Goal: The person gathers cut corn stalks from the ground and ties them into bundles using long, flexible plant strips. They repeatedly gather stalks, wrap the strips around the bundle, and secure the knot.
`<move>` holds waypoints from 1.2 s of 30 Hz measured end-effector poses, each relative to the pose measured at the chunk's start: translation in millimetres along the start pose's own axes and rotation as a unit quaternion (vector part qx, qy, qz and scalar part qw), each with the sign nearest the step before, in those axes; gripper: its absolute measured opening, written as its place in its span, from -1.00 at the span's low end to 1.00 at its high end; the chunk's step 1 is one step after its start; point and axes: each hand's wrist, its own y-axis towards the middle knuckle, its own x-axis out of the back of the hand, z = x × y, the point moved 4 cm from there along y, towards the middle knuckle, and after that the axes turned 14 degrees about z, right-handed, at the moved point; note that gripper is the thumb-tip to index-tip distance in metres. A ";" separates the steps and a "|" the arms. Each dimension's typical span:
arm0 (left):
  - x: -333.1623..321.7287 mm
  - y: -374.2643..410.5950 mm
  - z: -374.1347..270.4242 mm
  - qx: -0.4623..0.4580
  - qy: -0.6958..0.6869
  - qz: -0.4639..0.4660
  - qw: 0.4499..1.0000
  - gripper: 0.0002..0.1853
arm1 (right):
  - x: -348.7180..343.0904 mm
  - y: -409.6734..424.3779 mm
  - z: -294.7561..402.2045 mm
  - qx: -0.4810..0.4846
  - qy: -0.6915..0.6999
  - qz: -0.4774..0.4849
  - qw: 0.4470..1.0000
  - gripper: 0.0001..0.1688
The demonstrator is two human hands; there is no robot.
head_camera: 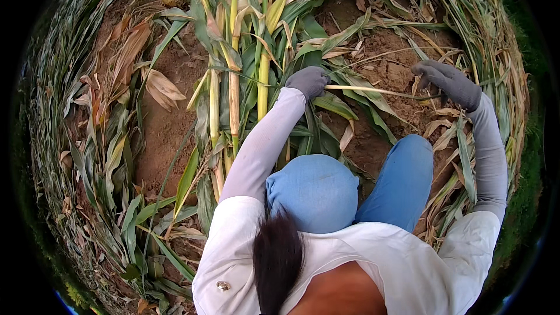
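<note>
My left hand (309, 82), in a grey knit glove, is closed on a thin pale plant strip (367, 89) over a bundle of corn stalks. From the fist the strip runs right, turning darker green towards its far end. My right hand (450, 83), gloved the same way, is beside that end with its fingers bent; whether it grips the strip is not clear. Yellow-green corn stalks (263, 74) lie lengthwise left of my left hand. A narrow green leaf strip (240, 77) crosses over them towards my left fist. Broad green corn leaves (323, 140) spread below that fist.
Brown soil (164, 140) shows between the plants. A heap of cut corn plants (96, 162) lies on the left, and more stalks and leaves (490, 43) curve along the right. Dry husks (162, 87) lie on the soil. My bent knees in blue trousers (398, 175) are close to the bundle.
</note>
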 end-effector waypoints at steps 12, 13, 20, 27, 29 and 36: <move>14.9 -2.7 -39.2 0.041 0.152 -0.030 0.987 -0.84 | -123.9 23.7 65.6 0.244 -0.465 -0.265 0.809 -0.76; 15.6 -2.7 -39.9 0.057 0.126 -0.028 0.990 -0.85 | -134.4 46.1 53.3 0.187 -0.485 -0.237 0.821 -0.76; 1.9 3.9 2.9 0.099 0.101 -0.103 0.984 -0.88 | -148.7 123.6 15.1 0.043 -0.409 -0.100 0.906 -0.80; 40.1 -24.5 -26.0 0.039 0.279 -0.125 0.951 -0.81 | -122.4 110.4 -36.2 -0.064 -0.341 -0.059 0.936 -0.71; 40.6 -15.0 29.9 0.038 0.040 -0.126 0.991 -0.78 | -113.6 110.3 -39.8 -0.035 -0.367 -0.044 0.928 -0.69; 55.7 -60.2 -35.1 0.132 0.031 -0.044 0.990 -0.73 | -87.0 79.3 -24.6 -0.095 -0.340 0.026 0.935 -0.66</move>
